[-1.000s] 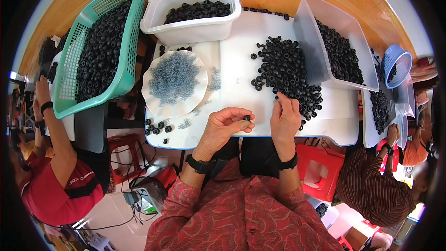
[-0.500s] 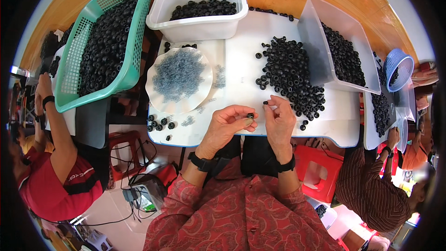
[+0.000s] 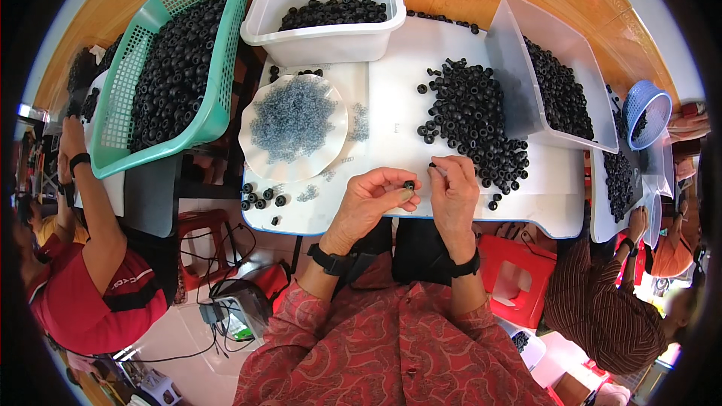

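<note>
Over the table's near edge, my left hand point(image 3: 370, 197) is closed, with thumb and forefinger pinching a small black ring-shaped part point(image 3: 409, 185). My right hand point(image 3: 453, 194) is a little to the right, its fingertips together around a tiny dark piece point(image 3: 432, 168) too small to make out. The two hands are apart. Beyond my right hand spreads a heap of black ring-shaped parts point(image 3: 470, 109). Left of my hands is a pale scalloped plate point(image 3: 252, 162) bearing many small translucent grey rings point(image 3: 293, 120). Several black parts point(image 3: 263, 199) lie in front of it.
A white tub point(image 3: 323, 49) and a clear bin point(image 3: 519, 98) with black parts stand at the back. A green basket point(image 3: 169, 150), also full of them, is at left. People sit on both sides, one in a red shirt point(image 3: 101, 293). A red stool point(image 3: 515, 274) stands at right.
Both hands keep nearly the same place and grip. The whole view has shifted very slightly; nothing on the table has visibly moved.
</note>
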Tool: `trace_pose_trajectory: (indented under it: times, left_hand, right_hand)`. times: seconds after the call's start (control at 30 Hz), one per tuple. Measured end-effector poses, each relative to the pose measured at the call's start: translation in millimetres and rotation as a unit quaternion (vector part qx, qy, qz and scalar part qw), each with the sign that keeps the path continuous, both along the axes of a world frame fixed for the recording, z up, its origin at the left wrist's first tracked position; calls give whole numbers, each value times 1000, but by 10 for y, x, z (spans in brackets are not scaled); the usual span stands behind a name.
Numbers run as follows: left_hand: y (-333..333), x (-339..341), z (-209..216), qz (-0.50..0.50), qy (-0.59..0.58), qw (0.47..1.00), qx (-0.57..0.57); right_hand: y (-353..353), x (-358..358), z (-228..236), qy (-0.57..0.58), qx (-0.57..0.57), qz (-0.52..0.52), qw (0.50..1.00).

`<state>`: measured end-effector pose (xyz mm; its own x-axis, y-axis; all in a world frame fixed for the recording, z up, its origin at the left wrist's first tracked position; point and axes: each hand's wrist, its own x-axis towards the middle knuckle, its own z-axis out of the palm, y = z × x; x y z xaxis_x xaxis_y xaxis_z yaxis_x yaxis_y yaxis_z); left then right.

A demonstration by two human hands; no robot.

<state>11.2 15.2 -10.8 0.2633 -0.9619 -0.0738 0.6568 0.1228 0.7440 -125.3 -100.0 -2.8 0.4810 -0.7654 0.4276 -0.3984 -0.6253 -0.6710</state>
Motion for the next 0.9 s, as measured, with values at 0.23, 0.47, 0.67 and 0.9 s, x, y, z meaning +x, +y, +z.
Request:
trace_pose_trajectory:
  times: [0.23, 0.47, 0.67, 0.9]
  left_hand:
    - [-1, -1, 8, 10, 6, 1000, -2]
    - [-4, -11, -15, 14, 24, 1000, -5]
    - [-1, -10, -33, 16, 28, 999, -7]
    - [3, -3, -40, 13, 32, 999, -3]
  right_hand:
    - [131, -53, 114, -103, 267, 45, 957]
    - [240, -49, 225, -141, 245, 98, 954]
    - [281, -53, 177, -173, 307, 76, 933]
    - [298, -54, 216, -166, 299, 81, 936]
